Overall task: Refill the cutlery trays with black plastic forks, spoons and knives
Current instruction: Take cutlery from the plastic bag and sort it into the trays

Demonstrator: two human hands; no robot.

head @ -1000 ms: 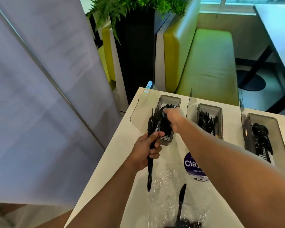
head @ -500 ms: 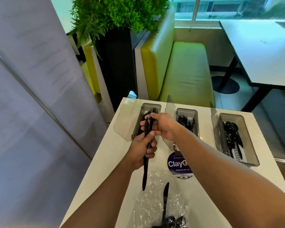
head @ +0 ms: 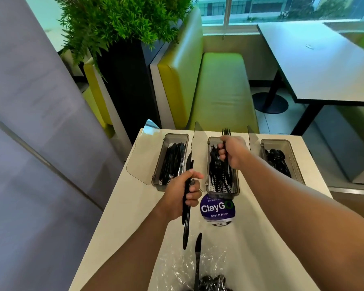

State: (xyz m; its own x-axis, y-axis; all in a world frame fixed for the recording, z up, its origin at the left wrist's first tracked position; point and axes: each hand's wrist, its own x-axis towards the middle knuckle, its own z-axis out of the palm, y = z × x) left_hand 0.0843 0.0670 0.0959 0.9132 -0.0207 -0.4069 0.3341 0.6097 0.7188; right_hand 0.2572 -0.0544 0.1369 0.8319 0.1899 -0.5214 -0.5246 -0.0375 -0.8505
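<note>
**Head view: both hands loaded at the cutlery trays**

Looks down on a white tabletop (head: pixel 132 206) with three grey trays in a row along the far edge, clear lids tipped open. Finds knives (head: pixel 172 160) in the left tray (head: pixel 176 135) at 11 o'clock, forks (head: pixel 215 164) in the middle tray (head: pixel 222 192) at 12, and spoons (head: pixel 278 162) in the right tray (head: pixel 286 144) at 1.

Shows the left hand (head: pixel 180 195) just at 6 o'clock of the gap between left and middle trays, fingers (head: pixel 192 195) curled round a knife bundle (head: pixel 186 227) that runs from 12 to 6, its lower ends hanging above the tabletop.

Shows the right hand (head: pixel 233 152) over the middle tray, fingers (head: pixel 222 153) closed round a fork bunch (head: pixel 226 132), tines poking toward 12 past the tray's far rim.

Places a round purple sticker (head: pixel 216 208) at 6 o'clock of the middle tray. Places a crumpled clear plastic bag (head: pixel 177 267) at the near edge, with a loose knife (head: pixel 198 253) and more black cutlery on it.
</note>
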